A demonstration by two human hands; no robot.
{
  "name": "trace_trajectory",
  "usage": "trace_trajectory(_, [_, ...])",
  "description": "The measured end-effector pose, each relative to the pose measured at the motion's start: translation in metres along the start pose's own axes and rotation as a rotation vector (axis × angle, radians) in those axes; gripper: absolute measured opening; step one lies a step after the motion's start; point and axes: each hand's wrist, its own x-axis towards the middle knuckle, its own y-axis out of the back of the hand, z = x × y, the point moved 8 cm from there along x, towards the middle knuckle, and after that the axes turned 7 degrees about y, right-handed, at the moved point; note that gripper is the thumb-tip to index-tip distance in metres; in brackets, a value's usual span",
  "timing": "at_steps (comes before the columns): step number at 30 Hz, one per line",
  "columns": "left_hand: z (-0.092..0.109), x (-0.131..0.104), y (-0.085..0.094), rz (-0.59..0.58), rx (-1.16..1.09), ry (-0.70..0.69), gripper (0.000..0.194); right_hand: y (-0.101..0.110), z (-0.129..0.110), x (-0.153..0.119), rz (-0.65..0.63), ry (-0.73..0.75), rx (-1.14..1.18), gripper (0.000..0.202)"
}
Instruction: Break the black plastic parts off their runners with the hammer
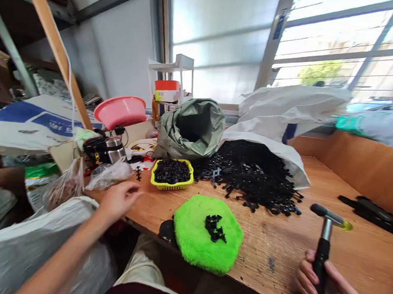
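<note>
My left hand [119, 200] is over the table's front left edge, fingers curled with thumb and fingertips close together; whether anything small is between them is hidden. At the right, my right hand [318, 276] is wrapped round the black handle of a small hammer [325, 235], its head raised and its yellow tip pointing right. Between my hands lies a green fluffy hexagonal pad [190, 230] with several small black plastic parts [216, 228] on it. Behind the pad, a yellow basket [172, 186] holds many small black pieces.
A big heap of black parts [257, 172] spills from a white sack [297, 163] on the wooden table [264, 242]. An open grey-green sack [191, 129], pink basin [121, 110], steel flask [115, 149] and plastic bags stand behind. Black objects [372, 213] lie far right.
</note>
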Motion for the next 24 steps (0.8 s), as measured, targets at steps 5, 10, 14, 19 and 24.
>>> trace_trajectory(5, [0.146,0.047,-0.104,-0.155,0.09,-0.312,0.019,-0.017,-0.001,-0.006,-0.064,0.018,0.063,0.019])
trace_trajectory(10, [0.194,0.08,-0.177,-0.166,0.209,-0.222,0.041,-0.019,-0.001,-0.008,-0.092,0.056,0.048,0.02])
trace_trajectory(14, [0.196,0.085,-0.201,-0.178,0.254,-0.189,0.037,-0.019,-0.002,-0.005,-0.103,0.07,0.032,0.019])
trace_trajectory(19, [0.19,0.084,-0.204,-0.229,0.242,-0.2,0.02,-0.025,-0.003,-0.006,-0.117,0.06,0.025,0.021])
trace_trajectory(24, [0.185,0.076,-0.188,-0.244,0.119,-0.259,0.014,-0.028,-0.006,-0.009,-0.1,0.066,0.056,0.02])
